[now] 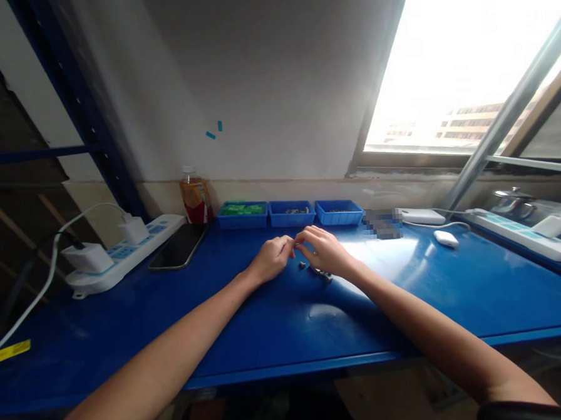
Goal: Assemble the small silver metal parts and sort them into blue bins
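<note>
Both my hands meet over the middle of the blue table [277, 323]. My left hand [271, 259] is curled, its fingertips pinched towards the right hand. My right hand [324, 250] is also curled, fingertips touching those of the left. Whatever sits between the fingertips is too small to make out. A few small dark parts [317, 270] lie on the table just below my right hand.
Three blue bins [290, 214] stand at the back; the left one holds green pieces. A drink bottle [194, 195], a black phone [179, 246] and a white power strip [118, 251] with chargers lie left. A white mouse [445, 238] and another power strip [521, 232] lie right.
</note>
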Available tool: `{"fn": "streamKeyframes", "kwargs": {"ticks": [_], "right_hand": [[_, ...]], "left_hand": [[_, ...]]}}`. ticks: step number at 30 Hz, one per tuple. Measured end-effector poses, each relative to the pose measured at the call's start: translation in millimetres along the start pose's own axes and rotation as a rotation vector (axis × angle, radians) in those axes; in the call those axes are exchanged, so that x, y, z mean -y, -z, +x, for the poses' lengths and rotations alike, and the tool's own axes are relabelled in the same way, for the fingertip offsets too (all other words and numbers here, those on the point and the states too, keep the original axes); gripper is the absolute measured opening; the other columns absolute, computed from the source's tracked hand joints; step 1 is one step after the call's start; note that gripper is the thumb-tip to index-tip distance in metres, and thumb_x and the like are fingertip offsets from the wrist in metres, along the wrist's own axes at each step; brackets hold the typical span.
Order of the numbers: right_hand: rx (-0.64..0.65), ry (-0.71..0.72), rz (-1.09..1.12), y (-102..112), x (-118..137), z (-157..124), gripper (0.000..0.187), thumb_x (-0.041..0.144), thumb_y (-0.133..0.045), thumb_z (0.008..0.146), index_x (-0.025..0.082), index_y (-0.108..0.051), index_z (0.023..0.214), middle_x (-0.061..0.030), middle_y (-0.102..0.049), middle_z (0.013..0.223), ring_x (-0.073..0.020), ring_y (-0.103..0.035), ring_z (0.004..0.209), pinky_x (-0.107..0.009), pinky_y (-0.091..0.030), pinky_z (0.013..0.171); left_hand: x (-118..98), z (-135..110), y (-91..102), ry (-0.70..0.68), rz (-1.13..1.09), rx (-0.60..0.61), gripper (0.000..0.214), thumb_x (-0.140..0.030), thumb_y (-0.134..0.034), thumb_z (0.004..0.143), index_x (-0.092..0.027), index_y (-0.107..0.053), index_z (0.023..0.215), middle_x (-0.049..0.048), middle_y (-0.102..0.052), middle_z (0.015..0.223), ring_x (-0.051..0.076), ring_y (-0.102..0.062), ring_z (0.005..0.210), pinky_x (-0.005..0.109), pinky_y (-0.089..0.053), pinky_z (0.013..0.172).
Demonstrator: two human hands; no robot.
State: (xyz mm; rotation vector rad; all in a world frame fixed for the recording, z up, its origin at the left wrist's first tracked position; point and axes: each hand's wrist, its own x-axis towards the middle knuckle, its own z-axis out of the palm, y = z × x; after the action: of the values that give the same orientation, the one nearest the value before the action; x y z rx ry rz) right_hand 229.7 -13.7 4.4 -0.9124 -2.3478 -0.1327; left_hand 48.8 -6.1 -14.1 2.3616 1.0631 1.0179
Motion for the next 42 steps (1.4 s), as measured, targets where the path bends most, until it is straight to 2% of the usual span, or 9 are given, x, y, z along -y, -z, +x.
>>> {"fn": "streamKeyframes", "kwargs": {"ticks": [3, 7, 11, 15, 20, 26, 34, 38, 42], "right_hand": [[-0.077, -0.056, -0.069, 10.1, -13.8, 9.3, 0.018, 0.029, -0.045, 0.091, 0.020, -0.060, 0.090, -0.0068, -0.063, 0.088, -0.0199, -0.056, 0.085, -0.031, -0.042, 0.079], [-0.301, -0.399, -0.284, 30.5, -53.7, 18.3, 0.026, 0.033, -0.047, 0.090, 0.016, -0.058, 0.106, -0.0105, -0.063, 0.095, -0.0254, -0.056, 0.093, -0.035, -0.041, 0.081], [-0.155, -0.634, -0.374, 36.6, -83.2, 2.2, 0.044, 0.037, -0.055, 0.084, 0.013, -0.052, 0.120, -0.0120, -0.064, 0.102, -0.0281, -0.057, 0.096, -0.036, -0.043, 0.079], [0.029, -0.573, -0.287, 28.4, -78.8, -15.1, 0.033, 0.040, -0.055, 0.084, 0.016, -0.060, 0.107, -0.0091, -0.066, 0.095, -0.0249, -0.059, 0.093, -0.033, -0.044, 0.078], [0.046, -0.325, -0.095, 15.9, -43.8, -7.4, 0.023, 0.033, -0.054, 0.086, 0.019, -0.062, 0.102, -0.0062, -0.065, 0.090, -0.0204, -0.060, 0.088, -0.030, -0.044, 0.077], [0.100, -0.053, 0.062, 2.2, -7.1, -2.1, 0.015, 0.023, -0.058, 0.084, 0.020, -0.061, 0.098, -0.0044, -0.064, 0.089, -0.0180, -0.057, 0.086, -0.028, -0.044, 0.076], [0.034, -0.067, 0.047, -4.4, -8.1, -1.7, 0.010, 0.023, -0.050, 0.089, 0.018, -0.059, 0.089, -0.0054, -0.063, 0.086, -0.0175, -0.057, 0.082, -0.027, -0.043, 0.073], [0.016, -0.176, 0.065, -9.2, -12.8, -1.6, 0.019, 0.024, -0.045, 0.092, 0.018, -0.059, 0.081, -0.0048, -0.064, 0.081, -0.0169, -0.059, 0.078, -0.026, -0.042, 0.070], [0.019, -0.197, 0.083, -11.7, -13.6, -1.4, 0.024, 0.025, -0.044, 0.092, 0.018, -0.059, 0.076, -0.0039, -0.063, 0.075, -0.0164, -0.058, 0.074, -0.026, -0.042, 0.068]], "left_hand": [[0.0, -1.7, -1.8, -0.033, 0.088, 0.048, 0.029, -0.033, -0.037, 0.094, -0.021, -0.063, 0.097, 0.0028, -0.067, 0.087, 0.019, -0.059, 0.087, 0.030, -0.043, 0.079], [-4.5, -4.4, -3.1, -0.145, 0.293, 0.189, 0.026, -0.034, -0.054, 0.085, -0.027, -0.062, 0.109, 0.0034, -0.064, 0.101, 0.022, -0.057, 0.098, 0.035, -0.040, 0.085], [-10.7, -4.9, -3.5, -0.117, 0.359, 0.244, 0.022, -0.040, -0.056, 0.082, -0.024, -0.065, 0.094, 0.0033, -0.063, 0.090, 0.021, -0.059, 0.087, 0.034, -0.041, 0.078], [-9.4, -5.8, -8.3, -0.069, 0.297, 0.226, 0.014, -0.031, -0.054, 0.082, -0.021, -0.063, 0.086, 0.0032, -0.061, 0.082, 0.018, -0.059, 0.076, 0.027, -0.043, 0.068], [-2.0, -4.6, -13.2, -0.060, 0.168, 0.102, 0.010, -0.013, -0.051, 0.075, -0.019, -0.058, 0.080, 0.0031, -0.060, 0.082, 0.017, -0.058, 0.079, 0.026, -0.045, 0.072], [1.8, 2.6, -12.0, 0.161, -0.181, -0.107, 0.005, -0.021, -0.054, 0.078, -0.017, -0.051, 0.078, 0.0001, -0.059, 0.075, 0.014, -0.057, 0.069, 0.023, -0.044, 0.061], [4.9, 2.3, -13.4, 0.173, -0.341, -0.111, 0.014, -0.030, -0.054, 0.082, -0.017, -0.053, 0.088, -0.0001, -0.059, 0.075, 0.013, -0.058, 0.071, 0.023, -0.044, 0.062], [-2.3, -0.9, -12.0, 0.104, -0.228, -0.099, 0.019, -0.029, -0.056, 0.081, -0.019, -0.054, 0.097, 0.0011, -0.064, 0.081, 0.015, -0.062, 0.075, 0.024, -0.044, 0.064], [-9.0, -3.2, -10.1, 0.042, -0.086, -0.130, 0.014, -0.028, -0.054, 0.083, -0.019, -0.055, 0.093, 0.0010, -0.064, 0.079, 0.015, -0.062, 0.074, 0.024, -0.042, 0.064]]}}
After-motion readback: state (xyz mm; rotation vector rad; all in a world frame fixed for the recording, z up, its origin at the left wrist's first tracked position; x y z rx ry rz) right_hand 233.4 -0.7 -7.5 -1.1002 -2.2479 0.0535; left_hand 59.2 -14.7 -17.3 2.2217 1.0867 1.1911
